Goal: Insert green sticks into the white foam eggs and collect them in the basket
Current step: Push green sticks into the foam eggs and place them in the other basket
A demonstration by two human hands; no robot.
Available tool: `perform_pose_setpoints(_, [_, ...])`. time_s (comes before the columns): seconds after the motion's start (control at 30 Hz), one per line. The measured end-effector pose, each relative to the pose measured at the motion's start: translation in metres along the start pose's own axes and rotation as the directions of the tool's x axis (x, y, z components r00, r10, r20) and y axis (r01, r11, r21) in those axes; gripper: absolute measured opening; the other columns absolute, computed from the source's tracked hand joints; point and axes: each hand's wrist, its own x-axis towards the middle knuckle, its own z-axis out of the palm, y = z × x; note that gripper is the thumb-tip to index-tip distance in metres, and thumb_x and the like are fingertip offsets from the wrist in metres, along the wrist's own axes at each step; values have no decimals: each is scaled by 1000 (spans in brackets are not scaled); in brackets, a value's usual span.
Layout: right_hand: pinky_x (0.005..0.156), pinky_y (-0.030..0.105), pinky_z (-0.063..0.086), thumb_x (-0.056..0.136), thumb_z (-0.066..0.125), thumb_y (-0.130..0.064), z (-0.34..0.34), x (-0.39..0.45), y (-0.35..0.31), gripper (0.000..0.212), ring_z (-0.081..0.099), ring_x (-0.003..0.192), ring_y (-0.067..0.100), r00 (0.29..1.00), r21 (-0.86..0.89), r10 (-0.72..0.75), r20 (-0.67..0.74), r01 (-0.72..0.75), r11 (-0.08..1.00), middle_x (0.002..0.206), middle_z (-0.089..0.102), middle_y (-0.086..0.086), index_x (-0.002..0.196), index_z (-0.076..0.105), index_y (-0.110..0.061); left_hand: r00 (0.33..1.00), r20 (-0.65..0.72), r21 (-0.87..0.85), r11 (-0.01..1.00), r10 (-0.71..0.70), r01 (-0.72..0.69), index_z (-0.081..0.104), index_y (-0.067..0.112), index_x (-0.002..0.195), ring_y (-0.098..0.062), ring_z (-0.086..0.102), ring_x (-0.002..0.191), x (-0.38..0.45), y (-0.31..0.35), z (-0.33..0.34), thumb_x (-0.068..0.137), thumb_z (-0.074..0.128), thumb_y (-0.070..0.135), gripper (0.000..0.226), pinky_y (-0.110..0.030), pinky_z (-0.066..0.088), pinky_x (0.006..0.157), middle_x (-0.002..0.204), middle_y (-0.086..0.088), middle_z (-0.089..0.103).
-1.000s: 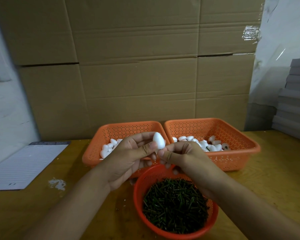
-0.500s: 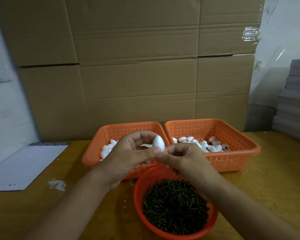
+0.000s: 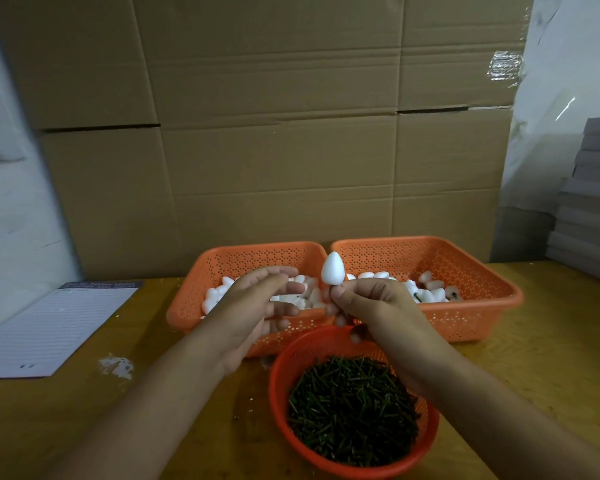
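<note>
Above the near edge of the wooden counter [image 3: 551,341], the right hand [image 3: 378,306] pinches the hidden stick beneath a white foam egg [image 3: 332,269], holding it point-up over the gap between two orange baskets. The left hand [image 3: 257,306] hangs just beside it with fingers loosely spread, holding nothing. The left basket [image 3: 194,306] holds plain eggs; the right basket [image 3: 482,306] holds eggs with a green stem showing among them, likely the finished pile. A round orange bowl [image 3: 278,386] near the front edge brims with green sticks [image 3: 354,410]. The egg looks feather-light and easily dented, so a gentle hold low on the stick, or lightly round its widest part, seems safest. A lined notepad [image 3: 56,323] lies toward the left edge.
</note>
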Motion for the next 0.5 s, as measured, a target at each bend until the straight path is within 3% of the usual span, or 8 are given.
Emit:
perform_pose_setpoints(0.37, [51, 19, 44, 94, 66, -19, -2, 1, 2, 21, 57, 59, 2, 999, -17, -40, -6, 40, 999, 63, 65, -9, 74, 72, -16, 1000, -5, 24, 1000, -13, 13, 68, 20, 116, -11, 67, 70, 3, -3, -4, 94, 64, 13, 24, -24, 51, 57, 104, -2, 77])
perform_pose_setpoints(0.5, [49, 19, 44, 93, 67, -18, -9, 5, -1, 25, 56, 58, 10, 999, -40, -32, -27, 31, 999, 63, 65, 0, 68, 72, -19, 1000, -20, 30, 1000, 3, -3, 69, 19, 114, -13, 67, 69, 5, 0, -9, 95, 62, 12, 21, -24, 50, 54, 103, -3, 77])
